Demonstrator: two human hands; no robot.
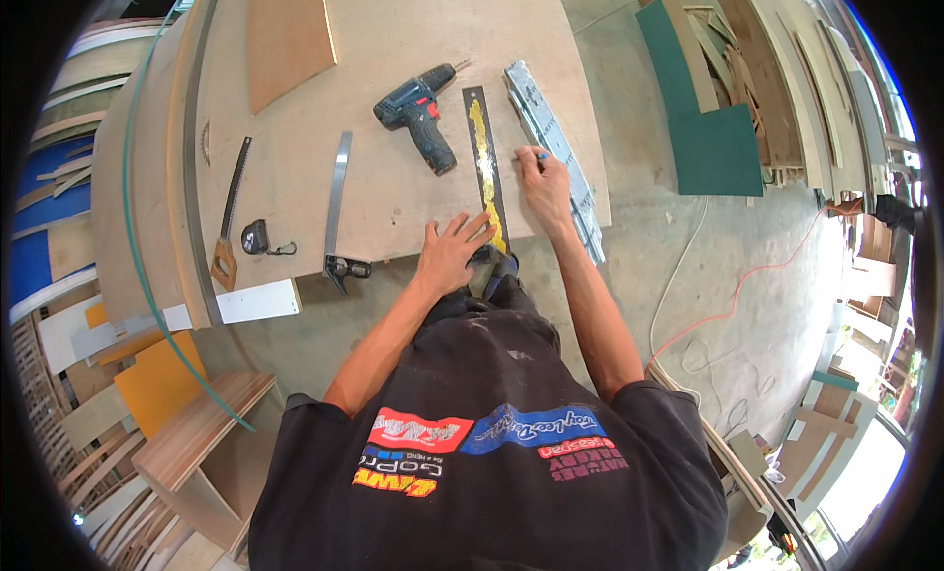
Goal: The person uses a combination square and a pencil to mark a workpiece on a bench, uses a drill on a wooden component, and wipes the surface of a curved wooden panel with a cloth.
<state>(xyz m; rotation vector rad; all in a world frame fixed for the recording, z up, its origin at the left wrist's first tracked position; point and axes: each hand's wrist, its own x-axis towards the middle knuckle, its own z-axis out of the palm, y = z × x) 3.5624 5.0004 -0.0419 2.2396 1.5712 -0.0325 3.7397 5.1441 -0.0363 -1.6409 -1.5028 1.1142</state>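
A dark flat bar (pixel 485 163), with a ragged yellow band along it and a hole at its far end, lies lengthwise on the plywood table (pixel 374 20). My left hand (pixel 454 256) has its fingers spread, with the fingertips on the bar's near part. To the right of the bar, my right hand (pixel 546 192) is closed in a pinch around a slim pen (pixel 542 157) with a blue end. Long silver metal strips (pixel 556 143), resembling drawer slides, lie just beyond and beside that hand. Left of the bar's far end rests a cordless drill (pixel 418 114).
A combination square (pixel 339 197), a tape measure (pixel 255 238) and a handsaw (pixel 228 222) lie on the table's left part. A wood panel (pixel 290 40) is at the far left. Green boards (pixel 703 138) and stacked wood stand right; an orange cable (pixel 742 281) crosses the floor.
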